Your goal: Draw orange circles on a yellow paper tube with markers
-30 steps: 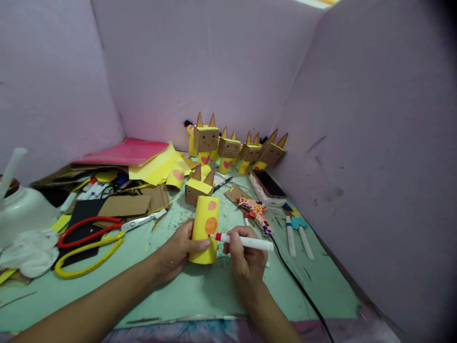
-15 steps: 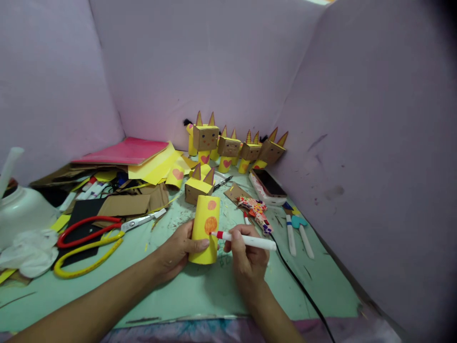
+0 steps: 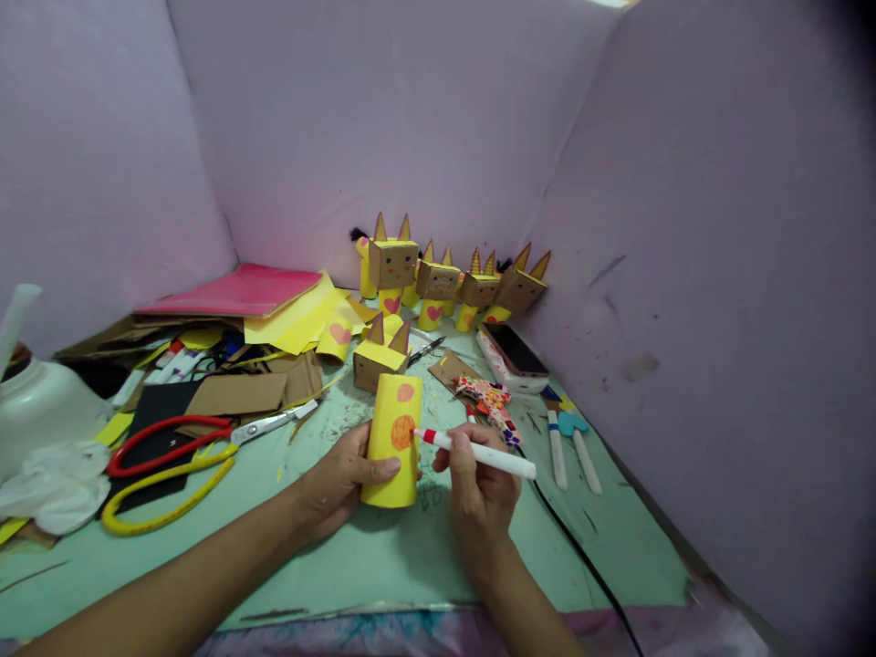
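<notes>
Left forearm [image 3: 205, 579] bare, angled up from lower left corner to mid-view. Left hand [image 3: 342, 485] closed in a steady grip; left thumb [image 3: 376, 471] laid across the front, tip toward the right, other fingers mostly hidden behind. Right forearm [image 3: 526, 598] bare, rising leftward from bottom edge. Right hand [image 3: 485, 488] in a pen-style pinch, right thumb [image 3: 464, 456] uppermost. Hands near, apart.

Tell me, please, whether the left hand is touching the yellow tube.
Touching: the head view shows the left hand gripping the yellow tube, one of its fingers lying across the tube's front.
</notes>
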`<state>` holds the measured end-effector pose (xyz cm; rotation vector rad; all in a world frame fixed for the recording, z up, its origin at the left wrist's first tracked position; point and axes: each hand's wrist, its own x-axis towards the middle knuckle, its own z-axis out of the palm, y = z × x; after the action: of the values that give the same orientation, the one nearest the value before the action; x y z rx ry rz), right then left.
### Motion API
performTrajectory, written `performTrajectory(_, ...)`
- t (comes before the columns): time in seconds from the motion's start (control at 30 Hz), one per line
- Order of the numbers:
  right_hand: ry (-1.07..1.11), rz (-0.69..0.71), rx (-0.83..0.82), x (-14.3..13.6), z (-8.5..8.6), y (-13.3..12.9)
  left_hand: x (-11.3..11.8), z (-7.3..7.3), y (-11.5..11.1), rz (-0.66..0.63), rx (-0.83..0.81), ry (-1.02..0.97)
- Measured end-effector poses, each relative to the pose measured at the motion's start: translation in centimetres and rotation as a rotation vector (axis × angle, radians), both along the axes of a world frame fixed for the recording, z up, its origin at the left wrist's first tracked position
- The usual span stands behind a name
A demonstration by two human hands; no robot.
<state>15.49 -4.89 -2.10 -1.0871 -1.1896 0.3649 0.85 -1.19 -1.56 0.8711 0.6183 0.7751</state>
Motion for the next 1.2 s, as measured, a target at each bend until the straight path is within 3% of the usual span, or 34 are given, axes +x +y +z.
performTrajectory(0.77, 0.073, 0.203, 0.008, -0.01, 0.06, -0.41, -0.05, 0.3, -0.24, -0.047, -0.006, -0.016)
performTrajectory(0.9, 0.089, 0.128, 0.09, 0.06, 0.24, -0.55, -0.03, 0.33, -0.19, -0.037, 0.001, 0.013)
performTrajectory(1.2, -0.17, 0.119, 0.136, 0.55, -0.35, -0.62, 0.26, 0.11, -0.35, 0.047, 0.104, 0.078)
